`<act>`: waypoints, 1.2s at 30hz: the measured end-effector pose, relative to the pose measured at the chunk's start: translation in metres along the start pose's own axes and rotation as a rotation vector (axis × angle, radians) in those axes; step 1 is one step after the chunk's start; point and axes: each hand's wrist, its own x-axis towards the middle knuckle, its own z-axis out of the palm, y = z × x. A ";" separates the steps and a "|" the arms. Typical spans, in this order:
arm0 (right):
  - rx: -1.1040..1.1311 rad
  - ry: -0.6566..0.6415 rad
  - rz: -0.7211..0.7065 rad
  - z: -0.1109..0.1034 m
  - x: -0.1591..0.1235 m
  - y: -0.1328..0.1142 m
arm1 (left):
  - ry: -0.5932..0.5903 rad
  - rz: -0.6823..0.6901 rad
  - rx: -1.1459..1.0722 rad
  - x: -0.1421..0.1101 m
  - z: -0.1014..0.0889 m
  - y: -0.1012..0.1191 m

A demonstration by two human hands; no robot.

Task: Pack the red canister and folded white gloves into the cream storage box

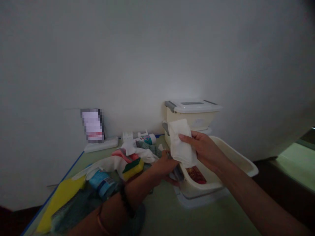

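The folded white cloth (180,150) is up above the left end of the open bin (236,157), clear of its floor. You grip it in your right hand (205,147), with the thumb pressed on its face and the fingers behind. Your left hand (166,167) is at the bin's left end, by the grey handle (177,172); its fingers are partly hidden, so you cannot tell whether they grasp anything. Inside the bin, at its near left, lies a red packet (197,174). A whitish flat piece (197,200) shows beneath the bin. Beyond the bin, against the wall, a lidded box (193,118) sits on top of another. To your left is a loose pile: a yellow and green sponge (133,168), a blue-labelled container (101,182), a yellow cloth (62,201) and, farther off, a bottle (149,140) lying down. At the far left, a phone (93,126) leans upright on a white stand (102,144).
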 end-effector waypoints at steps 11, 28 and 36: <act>-0.039 0.018 -0.068 -0.014 -0.008 -0.030 | 0.198 0.104 -0.186 -0.009 -0.005 0.011; -0.170 -0.278 0.244 0.059 -0.005 0.013 | 0.730 0.315 -0.144 -0.122 -0.091 -0.030; -0.353 -0.220 0.356 0.053 0.003 0.043 | 0.680 0.317 -0.258 -0.125 -0.085 -0.031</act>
